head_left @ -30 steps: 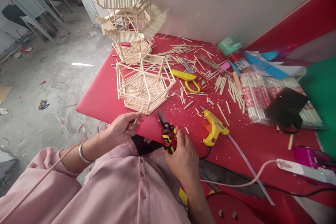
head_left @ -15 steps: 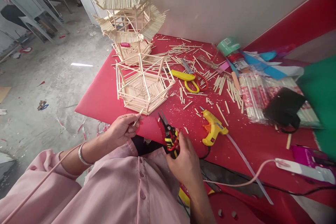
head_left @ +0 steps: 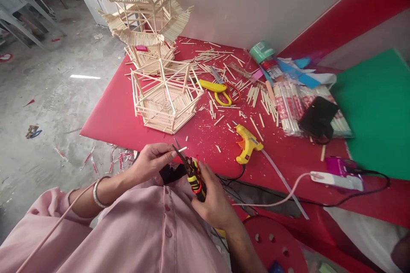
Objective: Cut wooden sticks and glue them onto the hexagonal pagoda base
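Observation:
Between finger and thumb, my left hand [head_left: 153,160] pinches a thin wooden stick [head_left: 182,149], whose pale end points right. My right hand [head_left: 211,198] is closed around the black, yellow and red handles of a pair of pruning snips [head_left: 194,177]. The snips' dark blades lie across the stick, close to my left fingertips; whether they are cutting into it I cannot tell. Just beyond both hands stands a hexagonal stick frame [head_left: 166,104] with a patterned stick floor. Behind it rises a tiered stick pagoda [head_left: 137,21] with slatted roofs.
A yellow glue gun [head_left: 248,143] lies to the right on the red table [head_left: 109,115]. Yellow-handled scissors [head_left: 221,91] rest among loose sticks. Further right are bagged sticks [head_left: 288,106], a black pouch [head_left: 318,117], a white power strip [head_left: 336,180] and cables.
The snips have moved left and their blades now meet the stick, which has turned to point right. The camera view has shifted, so the table's things appear further left.

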Demonstrator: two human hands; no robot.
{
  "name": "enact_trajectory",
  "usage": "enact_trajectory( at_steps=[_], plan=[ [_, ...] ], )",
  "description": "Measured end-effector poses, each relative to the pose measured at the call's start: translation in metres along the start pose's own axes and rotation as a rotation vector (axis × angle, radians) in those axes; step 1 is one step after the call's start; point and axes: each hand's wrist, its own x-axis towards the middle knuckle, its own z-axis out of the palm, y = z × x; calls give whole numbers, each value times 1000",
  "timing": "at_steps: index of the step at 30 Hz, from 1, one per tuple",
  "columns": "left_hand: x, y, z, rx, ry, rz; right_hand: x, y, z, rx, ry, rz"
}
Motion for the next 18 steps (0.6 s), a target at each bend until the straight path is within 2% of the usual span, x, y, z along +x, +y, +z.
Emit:
enact_trajectory(
  at_steps=[6,13,15,18],
  plan=[
    [-2,0,-1,140,-14,127,-2,-1,4,-30,31,-14],
    [1,0,-1,310,5,367,-4,-7,11,-53,87,-38],
    [2,-1,-1,341,-10,386,-3,-9,13,-17,119,-32],
    [2,-2,-2,330,-39,341,-3,-8,14,14,115,-9]
  ],
)
